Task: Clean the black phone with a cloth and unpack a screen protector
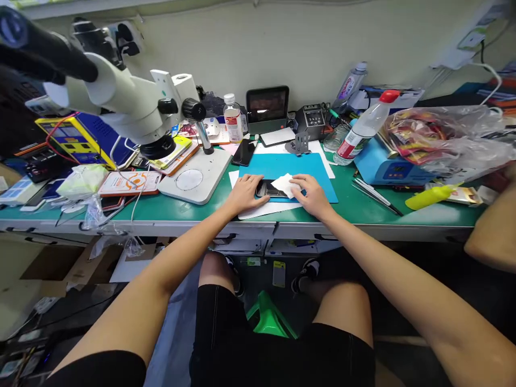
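Observation:
A dark phone (265, 188) lies flat on the blue mat (310, 164), its face partly covered. My left hand (246, 193) curls round the phone's left end, thumb along the near edge. My right hand (311, 196) pinches a white tissue (282, 185) between thumb and fingers, and the tissue rests over the right part of the phone. Under the mat's near edge, a sheet of white paper (266, 209) sticks out. A second black phone (243, 152) lies just beyond the mat's far left corner.
A microscope (133, 102) with a pale base (217, 166) stands to the left. Bottles (365, 129) and a bagged bundle (427, 134) crowd the right, near tweezers (374, 193) and a yellow squeeze bottle (429, 197). At the far right shows another person's arm (494, 231).

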A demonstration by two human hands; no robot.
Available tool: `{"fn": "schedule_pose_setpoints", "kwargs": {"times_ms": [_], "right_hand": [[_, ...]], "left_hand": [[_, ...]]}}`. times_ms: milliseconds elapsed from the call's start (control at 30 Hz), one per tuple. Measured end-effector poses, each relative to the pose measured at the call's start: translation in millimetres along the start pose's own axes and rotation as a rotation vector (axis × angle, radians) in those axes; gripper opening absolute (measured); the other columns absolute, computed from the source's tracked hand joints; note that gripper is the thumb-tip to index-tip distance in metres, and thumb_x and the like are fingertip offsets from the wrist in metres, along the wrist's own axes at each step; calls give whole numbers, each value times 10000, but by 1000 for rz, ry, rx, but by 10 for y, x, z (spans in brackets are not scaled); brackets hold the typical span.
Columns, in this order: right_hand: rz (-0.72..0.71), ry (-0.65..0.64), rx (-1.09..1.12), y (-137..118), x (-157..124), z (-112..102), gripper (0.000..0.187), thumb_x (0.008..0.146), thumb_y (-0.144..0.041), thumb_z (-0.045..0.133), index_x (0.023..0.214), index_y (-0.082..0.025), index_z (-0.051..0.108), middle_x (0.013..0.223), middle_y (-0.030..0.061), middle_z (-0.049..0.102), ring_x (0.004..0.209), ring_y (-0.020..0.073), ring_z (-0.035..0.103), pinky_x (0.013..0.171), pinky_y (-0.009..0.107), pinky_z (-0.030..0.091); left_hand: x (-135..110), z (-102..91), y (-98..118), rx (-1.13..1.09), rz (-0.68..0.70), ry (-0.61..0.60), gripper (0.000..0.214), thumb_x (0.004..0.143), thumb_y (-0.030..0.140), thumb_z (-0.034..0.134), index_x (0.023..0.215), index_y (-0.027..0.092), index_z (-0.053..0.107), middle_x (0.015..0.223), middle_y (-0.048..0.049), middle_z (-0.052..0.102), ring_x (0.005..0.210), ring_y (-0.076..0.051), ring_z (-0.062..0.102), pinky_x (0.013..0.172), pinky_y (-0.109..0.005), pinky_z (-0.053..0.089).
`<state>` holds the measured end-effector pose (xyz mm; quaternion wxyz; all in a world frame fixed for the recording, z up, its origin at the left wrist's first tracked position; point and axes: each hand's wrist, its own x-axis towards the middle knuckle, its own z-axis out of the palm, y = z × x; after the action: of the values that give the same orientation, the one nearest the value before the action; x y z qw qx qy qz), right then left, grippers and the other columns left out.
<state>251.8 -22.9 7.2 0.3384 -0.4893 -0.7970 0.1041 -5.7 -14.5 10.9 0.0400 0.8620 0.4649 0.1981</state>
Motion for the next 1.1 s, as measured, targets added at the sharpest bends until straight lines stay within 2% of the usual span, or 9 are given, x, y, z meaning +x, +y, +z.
{"fn": "schedule_pose_setpoints", "kwargs": {"times_ms": [67,133,233,333,467,600,800,933,1100], "right_hand": [[43,55,45,33,34,-43,323,933,-364,463,1053,-205,717,1108,122,669,1084,294,603,964,479,479],[36,5,79,66,150,-86,270,920,-334,483,982,-204,711,1000,104,674,995,271,612,900,440,496],[-104,-310,110,115,484,-120,219,902,-321,522,928,-193,698,927,87,658,911,241,604,817,384,496],[-266,-622,116,193,869,-109,206,904,-322,523,880,-195,684,901,75,639,896,230,591,766,351,474],[-313,-789,167,388,1139,-88,190,929,-325,512,860,-204,642,860,49,618,851,213,571,736,336,440],[-231,-775,213,530,1121,-104,153,934,-302,524,850,-210,612,869,45,613,843,206,560,735,333,422],[-187,-709,235,405,1054,-21,33,871,-222,570,848,-213,591,860,37,602,842,205,541,727,325,409],[-125,-695,267,356,1057,40,85,876,-203,552,798,-214,583,822,27,585,798,192,528,697,314,398],[-158,-720,312,416,1055,15,135,907,-238,553,776,-214,574,807,22,574,797,188,510,709,319,387]], "left_hand": [[-4,11,3,-12,-2,-6,637,892,534,571,1397,160,470,1312,-129,608,1193,-339,500,980,-449,401],[20,7,-2,-15,-2,-23,620,890,535,576,1387,179,475,1298,-115,609,1191,-335,497,979,-452,405],[171,-35,-47,-2,24,-74,615,860,575,606,1339,200,514,1242,-113,608,1134,-326,519,955,-443,424],[439,-95,-134,-8,180,-221,649,790,621,669,1253,178,568,1115,-119,602,998,-303,558,887,-421,456],[682,-98,-242,-107,290,-326,659,735,651,700,1183,182,579,1016,-90,574,924,-279,565,814,-399,472],[661,-40,-258,-177,250,-305,637,770,619,664,1205,167,554,1061,-104,567,935,-277,557,821,-405,476],[590,-5,-216,-174,194,-265,641,737,609,681,1162,140,574,1053,-112,566,899,-270,527,806,-416,472],[600,-3,-215,-172,194,-264,628,747,605,674,1159,142,572,1044,-107,560,899,-265,514,817,-417,471],[621,5,-212,-169,202,-271,611,732,601,687,1130,152,573,1010,-96,555,872,-259,503,782,-405,476]]}}
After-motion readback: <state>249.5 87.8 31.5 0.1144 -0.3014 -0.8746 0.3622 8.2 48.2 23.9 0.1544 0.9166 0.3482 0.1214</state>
